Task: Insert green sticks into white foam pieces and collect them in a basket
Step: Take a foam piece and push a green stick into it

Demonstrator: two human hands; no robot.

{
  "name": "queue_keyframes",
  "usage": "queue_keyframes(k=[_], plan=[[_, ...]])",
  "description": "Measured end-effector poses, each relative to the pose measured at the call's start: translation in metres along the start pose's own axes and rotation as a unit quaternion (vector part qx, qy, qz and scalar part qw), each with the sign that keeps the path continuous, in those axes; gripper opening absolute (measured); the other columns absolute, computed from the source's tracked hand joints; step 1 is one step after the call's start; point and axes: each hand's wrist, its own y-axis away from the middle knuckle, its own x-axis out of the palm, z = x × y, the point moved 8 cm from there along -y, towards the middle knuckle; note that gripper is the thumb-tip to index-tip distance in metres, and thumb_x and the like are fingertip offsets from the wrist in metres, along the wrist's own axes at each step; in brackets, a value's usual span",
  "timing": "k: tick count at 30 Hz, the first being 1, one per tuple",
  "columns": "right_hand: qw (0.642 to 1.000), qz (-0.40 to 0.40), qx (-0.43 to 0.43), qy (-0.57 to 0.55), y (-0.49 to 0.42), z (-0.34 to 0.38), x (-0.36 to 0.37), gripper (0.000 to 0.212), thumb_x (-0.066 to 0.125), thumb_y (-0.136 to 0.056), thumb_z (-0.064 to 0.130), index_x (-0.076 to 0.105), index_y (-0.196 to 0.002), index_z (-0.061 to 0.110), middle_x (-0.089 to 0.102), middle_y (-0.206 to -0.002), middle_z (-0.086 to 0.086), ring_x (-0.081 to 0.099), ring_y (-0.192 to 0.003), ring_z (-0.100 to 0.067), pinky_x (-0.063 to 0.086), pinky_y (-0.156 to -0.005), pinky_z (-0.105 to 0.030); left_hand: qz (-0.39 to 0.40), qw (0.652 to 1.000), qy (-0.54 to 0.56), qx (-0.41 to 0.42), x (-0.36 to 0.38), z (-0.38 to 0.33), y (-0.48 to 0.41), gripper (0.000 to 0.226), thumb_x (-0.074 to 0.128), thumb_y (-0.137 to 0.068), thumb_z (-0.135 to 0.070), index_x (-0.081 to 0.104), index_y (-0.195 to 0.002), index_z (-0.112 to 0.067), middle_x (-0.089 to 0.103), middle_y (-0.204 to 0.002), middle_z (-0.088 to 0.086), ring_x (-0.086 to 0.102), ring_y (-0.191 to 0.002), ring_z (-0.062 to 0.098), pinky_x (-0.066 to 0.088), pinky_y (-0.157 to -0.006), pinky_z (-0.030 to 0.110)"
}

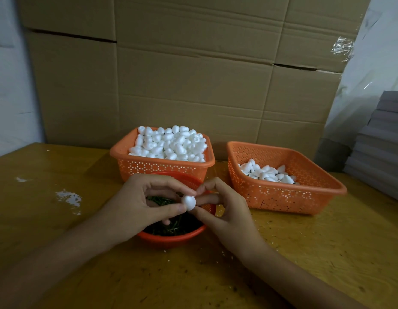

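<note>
**Above the stick bowl: one foam piece between two hands**

Over the red bowl [171, 238] of green sticks [171, 227], head view: the left hand [135, 204] pinches a white foam piece [189, 202] between thumb and forefinger. The right hand [227, 210] closes its thumb and curled fingers on the opposite side. Any stick between them is hidden. Behind stands the supply basket [120, 150], heaped with foam. To the right, the collecting basket [304, 192] holds a shallow layer of pieces.

Handling, as judged: the foam is very light and easily dented, so it is best held gently round its broad middle, one end left free. The sticks look thin, and are best gripped close to the entering tip.
</note>
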Motion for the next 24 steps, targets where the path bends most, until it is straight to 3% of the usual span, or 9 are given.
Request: queue_keyframes(k=[9, 18, 24], plan=[[1.0, -0.003, 0.0, -0.016, -0.0003, -0.0023, 0.0008, 0.025, 0.081, -0.092, 0.017, 0.058, -0.101, 0.017, 0.081, -0.093, 0.01, 0.078, -0.095, -0.011, 0.06, -0.083, -0.058, -0.046, 0.999, 0.026, -0.011, -0.0072, 0.0053, -0.0001, 0.021, 0.084, -0.079, -0.02, 0.079, -0.099, -0.027, 0.08, -0.106, 0.001, 0.078, -0.098, 0.021, 0.065, -0.059, 0.034], [0.999, -0.016, -0.003, -0.049, 0.0032, -0.0027, 0.0008, 0.024, 0.08, -0.092, 0.018, 0.057, -0.1, 0.013, 0.08, -0.098, 0.007, 0.078, -0.098, -0.017, 0.059, -0.081, -0.065, -0.025, 1.0, 0.014, 0.012, -0.0034, -0.0014, 0.0004, 0.025, 0.081, -0.081, -0.022, 0.081, -0.105, -0.029, 0.081, -0.109, -0.004, 0.076, -0.106, 0.016, 0.065, -0.061, 0.034], [0.998, -0.015, -0.005, -0.06, 0.0036, -0.0008, 0.0005, 0.023, 0.079, -0.093, 0.012, 0.058, -0.101, 0.009, 0.08, -0.1, 0.005, 0.077, -0.103, -0.014, 0.061, -0.089, -0.056, -0.02, 1.0, -0.017, 0.015, -0.002, -0.0014, 0.0015, 0.028, 0.08, -0.082, -0.025, 0.082, -0.109, -0.031, 0.08, -0.11, -0.009, 0.074, -0.109, 0.012, 0.065, -0.063, 0.03]])
